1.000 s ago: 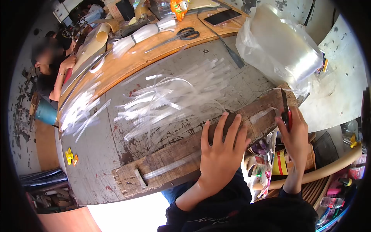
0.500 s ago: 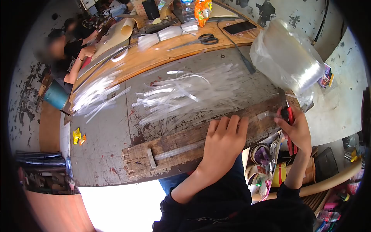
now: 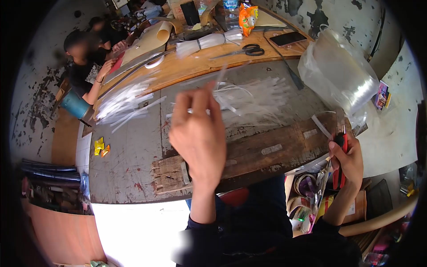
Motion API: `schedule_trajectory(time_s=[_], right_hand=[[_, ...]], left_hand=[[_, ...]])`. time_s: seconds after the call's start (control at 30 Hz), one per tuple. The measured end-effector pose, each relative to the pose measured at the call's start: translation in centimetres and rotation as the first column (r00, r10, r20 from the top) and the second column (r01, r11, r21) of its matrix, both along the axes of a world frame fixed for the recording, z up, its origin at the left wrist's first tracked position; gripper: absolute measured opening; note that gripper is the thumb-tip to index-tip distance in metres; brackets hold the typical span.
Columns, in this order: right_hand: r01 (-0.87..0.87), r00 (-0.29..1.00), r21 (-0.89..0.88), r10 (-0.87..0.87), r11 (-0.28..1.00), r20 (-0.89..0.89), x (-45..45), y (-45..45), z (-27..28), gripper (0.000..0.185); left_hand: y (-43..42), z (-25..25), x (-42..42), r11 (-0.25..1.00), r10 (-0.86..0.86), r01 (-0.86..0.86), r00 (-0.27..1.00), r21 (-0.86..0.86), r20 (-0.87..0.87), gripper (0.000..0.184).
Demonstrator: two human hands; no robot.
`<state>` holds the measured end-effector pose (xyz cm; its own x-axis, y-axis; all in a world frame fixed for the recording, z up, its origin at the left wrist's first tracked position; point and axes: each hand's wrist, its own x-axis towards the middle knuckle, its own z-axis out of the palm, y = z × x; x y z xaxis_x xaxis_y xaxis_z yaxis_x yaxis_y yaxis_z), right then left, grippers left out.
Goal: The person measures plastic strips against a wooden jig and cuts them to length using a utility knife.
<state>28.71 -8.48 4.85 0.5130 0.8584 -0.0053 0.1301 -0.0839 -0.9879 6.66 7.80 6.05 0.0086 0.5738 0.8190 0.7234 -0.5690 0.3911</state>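
My left hand (image 3: 198,133) is raised over the near part of the table, fingers pinched. A blurred clear plastic strip (image 3: 221,76) sticks up from the fingertips. Beyond it lies a loose pile of clear plastic strips (image 3: 262,100). At the right end of a worn wooden board (image 3: 249,155), my right hand (image 3: 349,162) is closed around a red-and-black utility knife (image 3: 341,142), blade pointing away from me. Another short clear strip (image 3: 322,126) extends from beside my right thumb. A small metal stop (image 3: 184,172) stands near the board's left end.
A second strip pile (image 3: 124,102) lies at left, near yellow wrappers (image 3: 98,146). Scissors (image 3: 249,50), a phone (image 3: 288,39) and a tied strip bundle (image 3: 209,43) lie on the wooden top. A plastic-wrapped roll (image 3: 340,73) stands right. Other people (image 3: 86,66) sit far left.
My left hand has lifted off the board and moved left and away from me, with a strip. The long strip along the board is gone. My right hand still holds the knife.
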Motion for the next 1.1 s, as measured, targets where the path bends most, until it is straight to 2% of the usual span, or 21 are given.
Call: schedule_trajectory(time_s=[0.13, 0.2, 0.27, 0.33, 0.4, 0.43, 0.47, 0.53, 0.57, 0.63, 0.67, 0.73, 0.77, 0.83, 0.87, 0.93, 0.97, 1.1], right_hand=[[-0.031, 0.999, 0.006, 0.031, 1.0, 0.017, -0.1, 0.2, -0.4, 0.012], [-0.009, 1.0, -0.019, 0.009, 1.0, 0.008, -0.5, 0.4, -0.2, 0.012], [-0.032, 0.999, -0.036, 0.033, 0.999, 0.018, -0.9, 0.4, 0.0, 0.011], [-0.061, 0.998, -0.056, 0.062, 0.997, 0.031, -1.5, 0.5, 0.2, 0.011], [-0.066, 0.998, 0.0, 0.066, 0.998, 0.019, -2.4, 0.8, 0.4, 0.011], [-0.034, 0.999, 0.052, 0.033, 0.998, 0.021, -3.0, 1.1, 0.4, 0.011], [-0.006, 0.998, 0.085, 0.001, 0.996, 0.055, -3.5, 1.4, 0.6, 0.011], [-0.005, 0.992, 0.08, -0.005, 0.997, 0.125, -4.2, 2.0, 1.1, 0.011], [-0.009, 0.993, 0.074, 0.0, 0.997, 0.12, -4.6, 2.5, 1.4, 0.011], [-0.197, 0.976, -0.028, 0.199, 0.98, 0.085, -5.4, 3.6, 2.2, 0.01], [-0.201, 0.976, -0.031, 0.203, 0.979, 0.073, -5.9, 4.4, 2.8, 0.01], [-0.533, 0.835, -0.213, 0.55, 0.819, 0.024, -7.2, 6.1, 3.6, 0.012], [-0.537, 0.834, -0.209, 0.551, 0.817, 0.013, -8.0, 7.1, 3.8, 0.012], [-0.627, 0.708, -0.384, 0.702, 0.678, 0.083, -10.1, 8.8, 4.0, 0.018], [-0.631, 0.707, -0.383, 0.703, 0.675, 0.075, -10.9, 9.5, 3.8, 0.018], [-0.695, 0.598, -0.457, 0.799, 0.555, 0.061, -12.3, 10.8, 3.1, 0.022], [-0.699, 0.593, -0.472, 0.804, 0.537, 0.036, -13.1, 11.2, 3.2, 0.026], [-0.742, 0.532, -0.459, 0.846, 0.489, 0.042, -14.0, 12.4, 2.2, 0.027]], left_hand=[[1.3, 2.9, -0.9, 0.986, 0.153, -0.157, 0.986, 0.058, 0.065, 0.014], [1.9, 3.3, -0.1, 0.969, 0.14, -0.148, 0.989, 0.198, 0.058, 0.014], [2.1, 2.8, 1.5, 0.979, 0.001, -0.002, 1.0, 0.203, 0.001, 0.02], [1.7, 2.1, 3.3, 0.996, -0.08, 0.084, 0.988, 0.021, -0.132, 0.028], [1.0, 1.3, 3.6, 0.98, -0.196, 0.168, 0.923, -0.111, -0.332, 0.029], [0.3, 0.5, 3.0, 0.935, -0.33, 0.261, 0.888, -0.24, -0.32, 0.033], [-0.3, -0.4, 2.1, 0.907, -0.404, 0.331, 0.859, -0.259, -0.314, 0.033], [-2.4, -0.9, -0.4, 0.818, -0.514, 0.399, 0.83, -0.414, -0.218, 0.033], [-3.1, -1.5, -1.8, 0.818, -0.511, 0.392, 0.831, -0.421, -0.219, 0.033], [-4.4, -2.6, -5.0, 0.907, -0.369, 0.284, 0.891, -0.311, -0.264, 0.029], [-4.7, -3.2, -6.4, 0.938, -0.276, 0.203, 0.928, -0.282, -0.25, 0.023], [-5.1, -4.5, -9.3, 0.982, -0.128, 0.085, 0.957, -0.171, -0.262, 0.017], [-5.3, -5.2, -10.2, 0.981, -0.128, 0.081, 0.954, -0.175, -0.272, 0.017], [-5.9, -6.8, -11.8, 0.99, -0.023, -0.006, 0.979, -0.144, -0.201, 0.011], [-6.2, -7.5, -12.0, 0.989, -0.022, -0.009, 0.978, -0.148, -0.207, 0.011], [-6.6, -9.0, -11.5, 0.996, 0.047, -0.049, 0.999, -0.069, -0.024, 0.007], [-6.6, -9.7, -11.1, 0.999, 0.035, -0.035, 0.999, -0.038, 0.02, 0.01], [-6.1, -10.4, -10.1, 0.997, 0.077, -0.078, 0.994, -0.009, -0.073, 0.02]])
